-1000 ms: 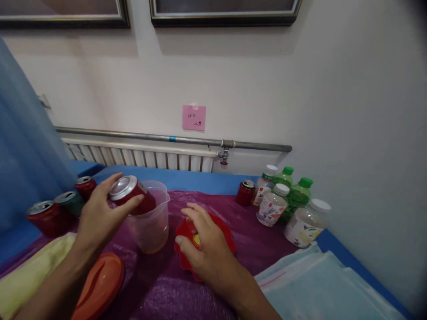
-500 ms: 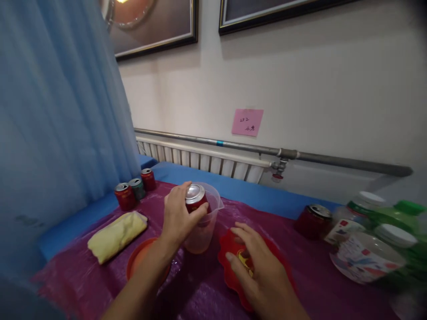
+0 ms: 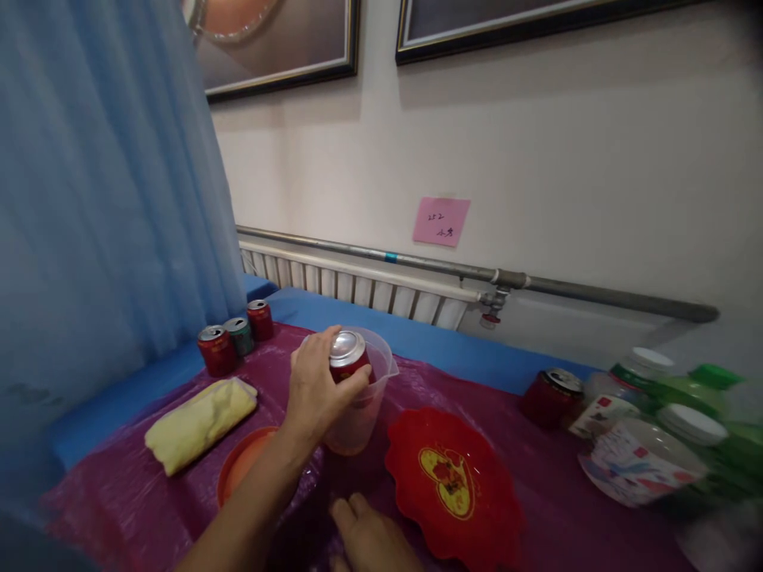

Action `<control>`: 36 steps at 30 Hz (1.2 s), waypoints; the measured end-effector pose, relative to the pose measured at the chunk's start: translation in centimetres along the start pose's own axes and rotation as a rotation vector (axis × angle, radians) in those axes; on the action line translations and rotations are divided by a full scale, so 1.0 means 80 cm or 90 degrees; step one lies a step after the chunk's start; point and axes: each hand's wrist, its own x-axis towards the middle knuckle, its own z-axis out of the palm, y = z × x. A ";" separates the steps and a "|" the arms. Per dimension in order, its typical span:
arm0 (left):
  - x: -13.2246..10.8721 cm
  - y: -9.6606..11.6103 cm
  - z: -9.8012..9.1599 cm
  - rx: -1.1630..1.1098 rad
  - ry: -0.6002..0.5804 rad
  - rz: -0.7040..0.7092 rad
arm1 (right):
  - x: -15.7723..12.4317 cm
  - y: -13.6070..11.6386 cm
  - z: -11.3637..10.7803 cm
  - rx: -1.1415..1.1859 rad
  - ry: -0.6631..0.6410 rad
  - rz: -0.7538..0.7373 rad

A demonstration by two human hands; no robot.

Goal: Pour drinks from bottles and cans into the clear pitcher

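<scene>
My left hand (image 3: 315, 381) is closed around a red drink can (image 3: 349, 361), its silver end without an opening facing up. The can is turned over inside the mouth of a clear plastic jug (image 3: 351, 433), which stands upright with its spout to the right. At the bottom edge, my right hand (image 3: 373, 540) is partly cut off, its fingers bent and apart from the thumb, with nothing seen in it. To its right lies a red scalloped plate (image 3: 489, 485) with a yellow print. An orange bowl (image 3: 230, 477) sits partly behind my left forearm.
Two red cans (image 3: 218, 351) and a green can (image 3: 239, 337) stand at the back left, behind a yellow folded cloth (image 3: 203, 425). Another dark red can (image 3: 553, 399), plastic bottles (image 3: 640, 369) and a printed paper-like cup (image 3: 644, 469) crowd the right. A blue curtain (image 3: 113, 199) hangs left.
My right hand has moved left and toward me, off the red plate, which now shows fully. My left hand still holds the can at the jug. The view has shifted slightly.
</scene>
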 end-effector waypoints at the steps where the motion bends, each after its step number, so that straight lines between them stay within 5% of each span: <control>1: 0.000 0.000 -0.001 -0.004 -0.002 -0.002 | -0.002 -0.004 -0.005 -0.005 -0.023 0.016; 8: 0.004 0.005 -0.004 -0.020 -0.003 -0.011 | -0.031 -0.025 -0.033 0.039 0.027 0.031; 28: 0.002 0.006 -0.007 -0.005 0.003 -0.010 | -0.029 -0.014 -0.020 -0.049 0.105 -0.045; 36: -0.004 0.006 -0.049 -0.356 0.197 -0.192 | -0.031 -0.018 -0.025 -0.037 0.076 -0.017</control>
